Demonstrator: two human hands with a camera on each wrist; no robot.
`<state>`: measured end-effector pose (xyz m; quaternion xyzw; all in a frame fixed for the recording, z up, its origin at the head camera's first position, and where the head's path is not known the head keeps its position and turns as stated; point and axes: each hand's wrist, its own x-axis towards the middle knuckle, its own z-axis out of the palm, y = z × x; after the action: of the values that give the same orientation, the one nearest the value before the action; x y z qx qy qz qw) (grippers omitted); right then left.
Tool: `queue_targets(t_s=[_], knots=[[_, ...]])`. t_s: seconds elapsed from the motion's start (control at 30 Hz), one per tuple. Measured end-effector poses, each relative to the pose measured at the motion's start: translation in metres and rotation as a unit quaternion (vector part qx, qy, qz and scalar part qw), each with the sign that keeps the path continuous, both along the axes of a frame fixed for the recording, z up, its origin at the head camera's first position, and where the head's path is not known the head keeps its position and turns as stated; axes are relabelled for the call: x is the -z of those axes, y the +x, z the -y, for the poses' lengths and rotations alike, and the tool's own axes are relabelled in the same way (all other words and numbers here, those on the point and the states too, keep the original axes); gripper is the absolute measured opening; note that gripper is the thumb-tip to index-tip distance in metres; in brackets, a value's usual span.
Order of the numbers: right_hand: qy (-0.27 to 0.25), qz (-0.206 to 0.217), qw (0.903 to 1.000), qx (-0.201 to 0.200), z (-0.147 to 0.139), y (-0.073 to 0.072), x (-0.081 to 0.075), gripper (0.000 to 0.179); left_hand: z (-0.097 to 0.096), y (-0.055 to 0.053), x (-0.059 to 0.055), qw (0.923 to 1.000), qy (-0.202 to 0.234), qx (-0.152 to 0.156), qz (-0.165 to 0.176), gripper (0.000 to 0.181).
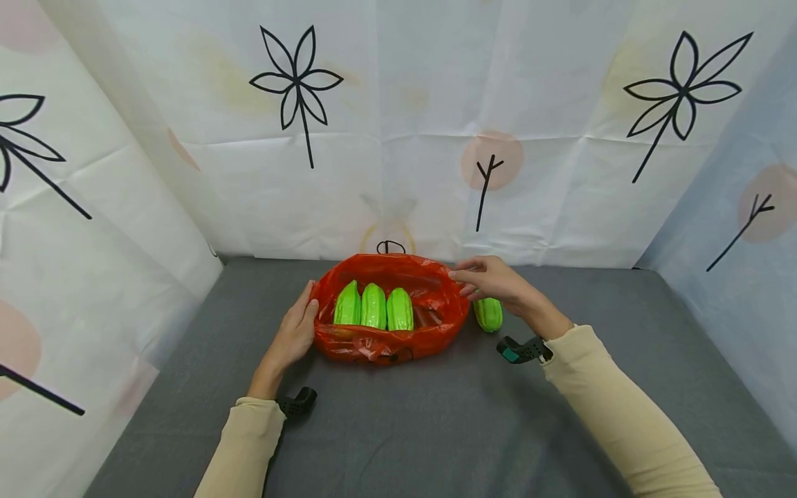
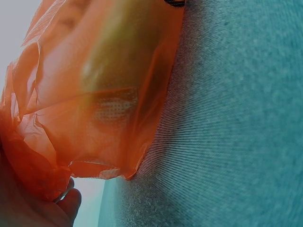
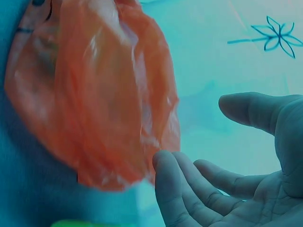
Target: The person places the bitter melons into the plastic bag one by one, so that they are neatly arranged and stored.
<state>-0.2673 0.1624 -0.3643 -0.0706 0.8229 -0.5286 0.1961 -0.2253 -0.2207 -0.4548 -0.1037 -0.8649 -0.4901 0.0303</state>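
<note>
A red plastic bag [image 1: 373, 346] lies on the table with its mouth spread open. Inside it, three bright green ribbed fruits [image 1: 373, 306], like star fruit, stand side by side. My left hand [image 1: 291, 337] holds the bag's left edge, the thin plastic bunched at its fingers in the left wrist view. Over at the right rim is my right hand [image 1: 498, 282], thumb spread away from its fingers, with the fingertips right at the plastic and nothing pinched. Another green ribbed fruit [image 1: 488, 316] lies outside the bag under the right hand, which partly covers it.
Grey cloth covers the table [image 1: 398, 429]. White curtains [image 1: 398, 90] with black leaf drawings rise behind the bag and along both sides. A dark wrist strap [image 1: 521, 350] is on the right arm, and a similar strap [image 1: 299, 402] is on the left.
</note>
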Motion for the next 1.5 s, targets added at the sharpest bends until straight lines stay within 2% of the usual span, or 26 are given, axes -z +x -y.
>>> queue_targets(t_s=[0.2,0.37,0.6,0.73,0.87,1.0,1.17,1.37,1.5], knots=[[0.006,-0.013,0.9997,0.021,-0.019,0.0,0.004,0.061,0.0,0.0,0.001,1.0,0.003,0.002,-0.006,0.056],[0.034,-0.034,0.9981,0.038,-0.031,0.001,0.008,0.064,0.0,0.0,0.001,0.9999,0.004,0.004,-0.009,0.056],[0.123,-0.054,0.988,0.077,-0.043,0.002,0.024,0.071,0.0,0.001,0.001,0.9999,0.006,0.001,-0.008,0.055],[0.163,-0.043,0.982,0.085,-0.046,0.002,0.035,0.078,-0.001,0.002,0.0,0.9999,0.009,-0.002,-0.011,0.055],[0.177,-0.021,0.9806,0.081,-0.048,0.003,0.044,0.083,-0.001,0.002,-0.002,0.9999,0.012,-0.001,-0.01,0.055],[0.172,-0.003,0.9822,0.075,-0.047,0.002,0.048,0.081,-0.001,0.002,-0.003,0.9999,0.013,0.0,-0.008,0.055],[0.134,0.017,0.9885,0.069,-0.046,0.001,0.05,0.075,-0.001,0.002,-0.002,0.9999,0.012,-0.001,-0.007,0.055],[0.108,0.027,0.9912,0.071,-0.047,0.002,0.047,0.073,-0.001,0.002,-0.001,0.9999,0.01,-0.002,-0.005,0.055],[0.102,0.027,0.9917,0.074,-0.047,0.002,0.04,0.073,0.0,0.0,0.001,1.0,0.007,-0.002,-0.006,0.055]])
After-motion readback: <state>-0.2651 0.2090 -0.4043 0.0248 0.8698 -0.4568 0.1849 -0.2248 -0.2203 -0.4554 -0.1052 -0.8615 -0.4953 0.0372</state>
